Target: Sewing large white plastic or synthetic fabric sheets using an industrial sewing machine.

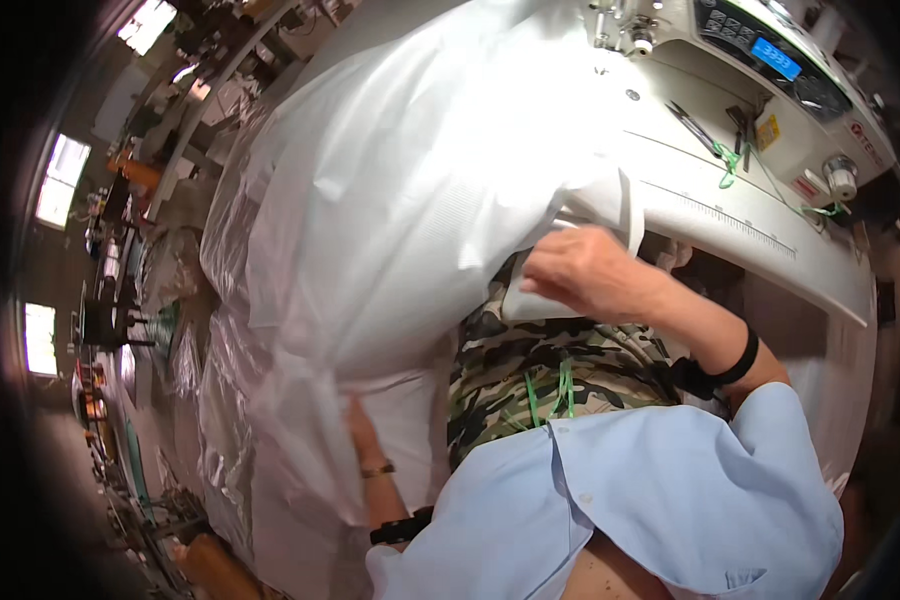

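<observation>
A large sheet of white, finely textured fabric (370,230) spreads from the sewing machine down over my left side and partly across my lap. My right hand (595,275) is closed, its fingers curled at the fabric's right edge. What they pinch, if anything, is hidden. Close by, a narrow white strip (632,215) loops up beside the table edge, and a white flap (530,305) lies under the fingers. Low on the left, my left hand (363,430) reaches in among the hanging fabric folds. Its fingers are mostly covered and blurred.
A white sewing machine (820,130) with a lit display stands at upper right. On its table (690,170), with a printed ruler scale, lie tweezers (695,130) and green thread (728,165). Clear plastic-wrapped material (235,240) is heaped on the left. Camouflage cloth (560,365) covers my lap.
</observation>
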A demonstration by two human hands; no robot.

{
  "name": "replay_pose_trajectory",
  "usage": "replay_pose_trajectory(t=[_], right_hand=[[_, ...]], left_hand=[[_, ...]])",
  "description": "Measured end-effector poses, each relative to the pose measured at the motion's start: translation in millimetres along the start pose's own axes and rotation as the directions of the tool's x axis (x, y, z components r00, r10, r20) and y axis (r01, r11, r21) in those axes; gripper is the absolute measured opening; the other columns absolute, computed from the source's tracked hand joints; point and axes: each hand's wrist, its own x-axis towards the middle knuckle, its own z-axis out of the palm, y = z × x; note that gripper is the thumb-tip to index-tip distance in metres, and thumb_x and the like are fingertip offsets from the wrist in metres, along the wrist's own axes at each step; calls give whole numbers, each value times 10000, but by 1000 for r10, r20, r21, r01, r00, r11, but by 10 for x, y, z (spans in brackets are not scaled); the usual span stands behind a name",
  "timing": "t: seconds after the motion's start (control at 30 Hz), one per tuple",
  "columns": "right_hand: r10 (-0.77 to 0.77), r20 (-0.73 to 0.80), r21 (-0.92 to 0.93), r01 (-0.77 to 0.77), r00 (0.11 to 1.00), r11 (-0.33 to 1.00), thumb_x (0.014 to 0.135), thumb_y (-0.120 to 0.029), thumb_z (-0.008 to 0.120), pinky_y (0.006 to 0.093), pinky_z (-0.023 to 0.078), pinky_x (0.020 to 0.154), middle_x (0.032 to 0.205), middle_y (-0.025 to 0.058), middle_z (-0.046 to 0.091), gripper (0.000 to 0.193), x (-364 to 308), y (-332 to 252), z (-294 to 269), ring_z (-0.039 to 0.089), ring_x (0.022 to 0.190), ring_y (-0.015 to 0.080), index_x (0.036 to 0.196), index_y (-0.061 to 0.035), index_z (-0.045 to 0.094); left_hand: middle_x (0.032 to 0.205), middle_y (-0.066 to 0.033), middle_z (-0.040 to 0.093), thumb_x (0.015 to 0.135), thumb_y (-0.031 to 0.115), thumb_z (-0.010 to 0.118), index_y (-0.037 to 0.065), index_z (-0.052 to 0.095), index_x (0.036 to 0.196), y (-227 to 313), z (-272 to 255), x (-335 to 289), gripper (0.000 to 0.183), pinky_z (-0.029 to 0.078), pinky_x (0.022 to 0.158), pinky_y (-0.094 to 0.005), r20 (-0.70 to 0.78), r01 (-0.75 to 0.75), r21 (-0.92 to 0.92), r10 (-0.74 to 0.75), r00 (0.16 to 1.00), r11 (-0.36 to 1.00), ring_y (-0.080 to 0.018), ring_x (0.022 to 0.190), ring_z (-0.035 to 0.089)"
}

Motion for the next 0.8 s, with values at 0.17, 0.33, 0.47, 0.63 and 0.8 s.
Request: replay_pose_trajectory(t=[0.17,0.33,0.47,0.63,0.8], right_hand=[[209,75,223,-221,975,950,984,-217,552,457,514,778,903,194,660,249,133,-57,375,638,855,387,999,7,659],[460,381,837,-511,802,198,1022,-190,477,330,539,872,1073,89,692,304,664,-173,618,663,979,241,1197,2,637],[420,312,893,-414,852,175,1025,-199,483,323,538,893,1135,89,674,320,1034,-97,688,651,1020,241,1254,-14,610],[457,293,927,-367,840,81,1020,-212,496,334,540,883,1153,96,665,329,1266,27,801,644,1031,240,1267,-20,597],[413,260,931,-340,873,131,1014,-225,508,345,541,872,1171,103,656,340,1164,-143,1044,636,1042,238,1279,-25,584]], left_hand=[[1296,-106,483,991,201,561,49,346,1339,-460,-540,1411,437,413,924,-367,-310,126,-397,-262,914,909,-249,1009,544],[1083,-70,449,988,252,580,82,351,1116,-884,-2279,2840,313,374,804,-364,-709,-239,-540,-284,646,807,-225,856,474],[913,-42,422,985,293,595,109,355,938,-998,-3549,3454,306,344,709,-362,-933,-481,-315,-172,317,818,-207,734,419],[700,-6,389,982,345,614,142,360,715,-1144,-4579,3821,420,305,589,-360,-998,-564,42,3,-70,825,-183,582,349],[487,29,355,979,396,633,175,365,493,-1812,-4391,4101,597,267,469,-357,-984,-350,166,177,1,922,-160,430,280]])
